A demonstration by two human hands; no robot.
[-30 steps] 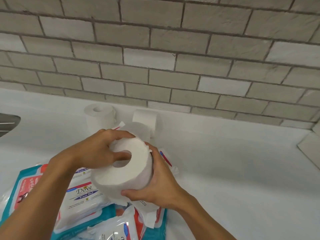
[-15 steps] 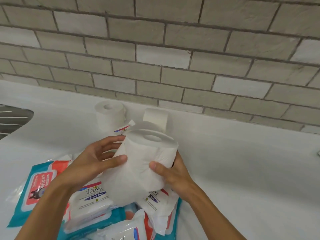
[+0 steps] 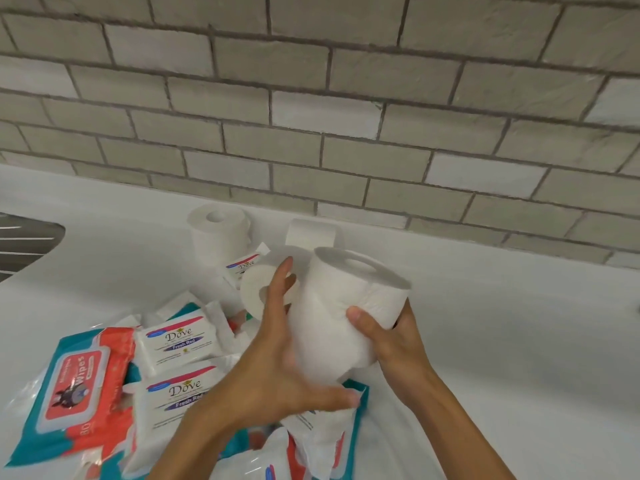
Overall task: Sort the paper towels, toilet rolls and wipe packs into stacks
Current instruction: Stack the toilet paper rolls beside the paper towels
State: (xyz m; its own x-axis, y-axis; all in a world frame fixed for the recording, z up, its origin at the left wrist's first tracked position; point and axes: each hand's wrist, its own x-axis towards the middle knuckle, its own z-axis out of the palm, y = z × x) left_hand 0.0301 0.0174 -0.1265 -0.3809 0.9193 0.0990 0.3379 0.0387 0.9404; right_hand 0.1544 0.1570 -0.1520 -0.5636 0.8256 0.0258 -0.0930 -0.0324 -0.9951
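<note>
My right hand [image 3: 391, 337] grips a tall white paper towel roll [image 3: 341, 306], tilted, above the pile. My left hand [image 3: 277, 362] lies flat against its left side with straight fingers. Behind the fingers lies a toilet roll [image 3: 254, 292] on its side. Another toilet roll [image 3: 218, 233] stands upright near the wall, and a third [image 3: 310, 233] lies beside it. White Dove wipe packs [image 3: 176, 341] and a teal-and-red wipes pack [image 3: 76, 379] lie jumbled at lower left.
The white countertop [image 3: 502, 341] runs along a grey brick wall [image 3: 346, 116]. A metal sink [image 3: 20, 244] shows at the left edge. More wipe packs [image 3: 263, 459] lie at the bottom edge under my arms.
The paper towel roll turned from hole-facing-me to nearly upright and moved right. My left hand loosened from gripping it to lying flat along its side.
</note>
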